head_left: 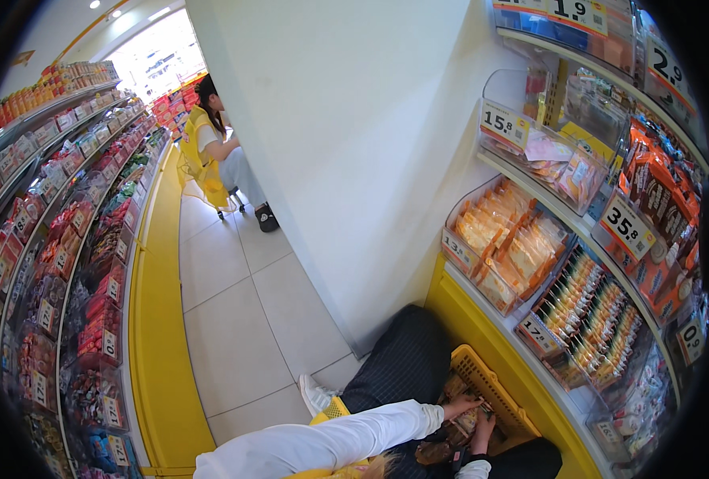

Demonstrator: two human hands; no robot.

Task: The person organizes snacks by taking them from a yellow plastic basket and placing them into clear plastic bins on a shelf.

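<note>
A yellow plastic basket (513,413) sits low between my dark-trousered legs, close to the yellow base of the right-hand shelf. Inside it lie several packaged snacks (433,452) in brownish and clear wrappers. Over the basket, my left hand (462,406) reaches in from a long white sleeve, its fingers on a small wrapped packet (485,409). Beside it my right hand (482,430) grips the same packet from the near side. A larger clear snack package (464,421) is just below the left hand. The packet is small and partly covered by my fingers.
Bins of wrapped snacks (507,236) and skewer-like packs (591,317) with price tags fill the right-hand shelf (462,284). A white wall panel (336,149) stands ahead. Across the tiled floor (228,323) runs another stocked shelf (61,251). A person in a yellow vest (204,143) sits farther off.
</note>
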